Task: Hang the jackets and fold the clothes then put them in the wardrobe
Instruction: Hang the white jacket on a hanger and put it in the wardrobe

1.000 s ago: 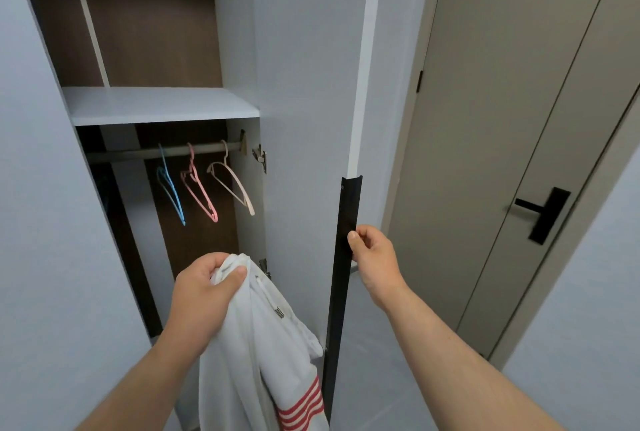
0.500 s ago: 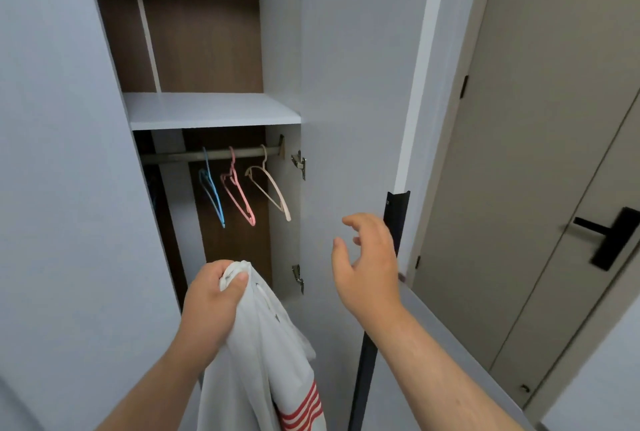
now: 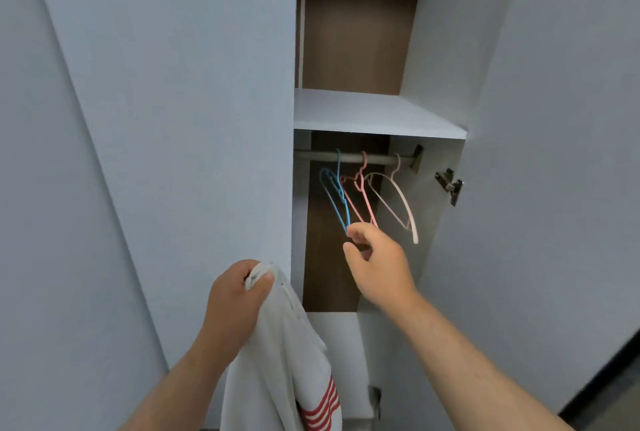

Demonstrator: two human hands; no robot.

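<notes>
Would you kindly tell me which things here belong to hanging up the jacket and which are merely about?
For the job: jacket, held in the left hand; right hand, near the hangers; blue hanger; pink hanger; cream hanger; rail.
Merely about: shelf; door hinge.

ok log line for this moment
left hand grips white jacket | right hand open by blue hanger | wardrobe open

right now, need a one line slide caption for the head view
Left hand grips a white red-striped jacket while the right hand reaches toward the blue hanger on the wardrobe rail.
</notes>
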